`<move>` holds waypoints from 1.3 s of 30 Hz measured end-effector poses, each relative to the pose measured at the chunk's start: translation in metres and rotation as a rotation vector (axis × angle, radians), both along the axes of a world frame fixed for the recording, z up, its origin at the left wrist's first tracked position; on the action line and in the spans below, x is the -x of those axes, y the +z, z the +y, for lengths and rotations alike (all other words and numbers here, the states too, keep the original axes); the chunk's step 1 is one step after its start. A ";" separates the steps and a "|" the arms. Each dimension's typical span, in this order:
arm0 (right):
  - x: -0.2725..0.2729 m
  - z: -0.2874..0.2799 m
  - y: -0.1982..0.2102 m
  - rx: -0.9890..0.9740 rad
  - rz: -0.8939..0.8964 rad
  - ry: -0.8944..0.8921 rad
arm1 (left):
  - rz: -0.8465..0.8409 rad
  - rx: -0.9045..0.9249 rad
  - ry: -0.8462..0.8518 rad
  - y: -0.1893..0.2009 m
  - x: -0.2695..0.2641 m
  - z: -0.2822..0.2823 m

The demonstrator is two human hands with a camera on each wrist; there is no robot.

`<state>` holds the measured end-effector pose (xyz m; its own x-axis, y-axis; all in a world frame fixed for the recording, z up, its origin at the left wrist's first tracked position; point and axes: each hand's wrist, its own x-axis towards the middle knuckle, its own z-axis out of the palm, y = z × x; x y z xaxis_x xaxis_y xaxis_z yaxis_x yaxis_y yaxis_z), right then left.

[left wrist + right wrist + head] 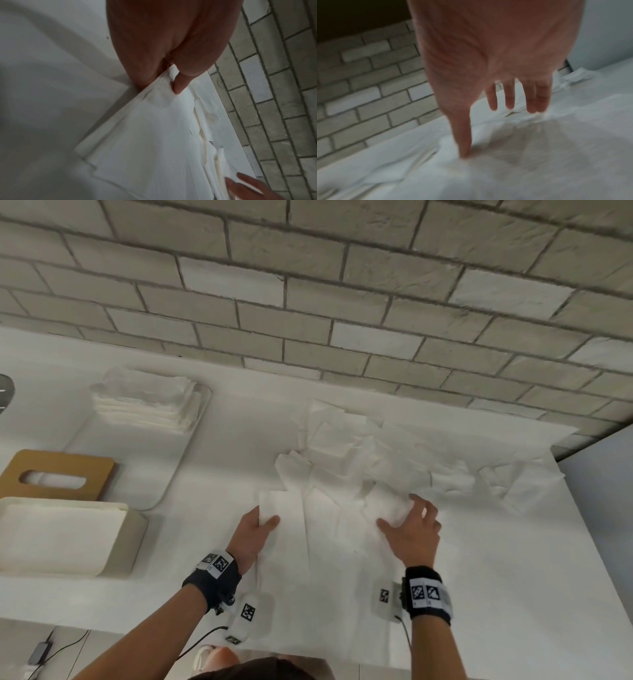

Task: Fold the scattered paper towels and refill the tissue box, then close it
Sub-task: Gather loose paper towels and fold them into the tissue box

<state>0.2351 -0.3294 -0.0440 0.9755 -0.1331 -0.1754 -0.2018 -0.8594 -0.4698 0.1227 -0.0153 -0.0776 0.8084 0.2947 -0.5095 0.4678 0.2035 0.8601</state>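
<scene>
A white paper towel lies flat at the table's front centre. My left hand pinches its left edge between thumb and fingers; the left wrist view shows that pinch on the paper towel. My right hand is spread with straight fingers over the towel's right part, thumb tip down on the paper in the right wrist view. A heap of scattered paper towels lies behind the hands. The cream tissue box stands open at front left, its wooden lid lying behind it.
A stack of folded towels sits on a white tray at the back left. A brick wall runs behind the table. The table's right edge borders a grey surface. Cables hang below the front edge.
</scene>
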 end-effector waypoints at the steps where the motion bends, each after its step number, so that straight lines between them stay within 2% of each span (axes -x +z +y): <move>1: -0.007 -0.009 -0.002 0.068 0.089 0.041 | -0.006 -0.001 0.002 0.000 0.001 -0.001; 3: -0.014 -0.016 -0.002 0.133 0.119 0.127 | -0.016 0.004 -0.001 0.002 0.003 -0.003; 7: -0.009 -0.013 -0.003 0.084 -0.066 0.188 | -0.027 0.019 0.035 0.009 0.003 -0.006; 10: 0.001 -0.011 0.009 -0.108 -0.106 0.123 | -0.029 0.027 0.062 0.015 0.006 -0.007; 13: 0.015 0.004 0.041 -0.368 -0.165 0.201 | -0.030 0.091 0.104 0.025 0.012 -0.006; 17: 0.049 0.053 0.094 -0.798 -0.128 0.218 | -0.045 0.235 0.096 0.048 0.019 -0.006; 19: 0.063 0.081 0.106 -0.930 -0.105 0.204 | -0.053 0.310 0.111 0.062 0.021 -0.004; 23: 0.086 0.134 0.086 -0.896 -0.099 0.168 | -0.127 0.353 0.039 0.087 0.031 0.001; 27: 0.105 0.171 0.068 -0.831 -0.137 0.119 | -0.192 0.304 0.063 0.100 0.043 0.010; 32: 0.119 0.196 0.071 -0.804 -0.258 0.079 | -0.197 0.334 0.108 0.110 0.060 0.021; 35: 0.132 0.208 0.077 -0.774 -0.322 0.121 | -0.213 0.275 0.112 0.114 0.069 0.032; 39: 0.144 0.215 0.090 -0.913 -0.413 0.123 | -0.234 0.259 0.143 0.118 0.081 0.052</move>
<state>0.0906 -0.1141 0.0463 0.9808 -0.0114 0.1945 0.1910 -0.1399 -0.9716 0.0412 0.0365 0.0402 0.8718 0.2989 -0.3880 0.2156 0.4772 0.8519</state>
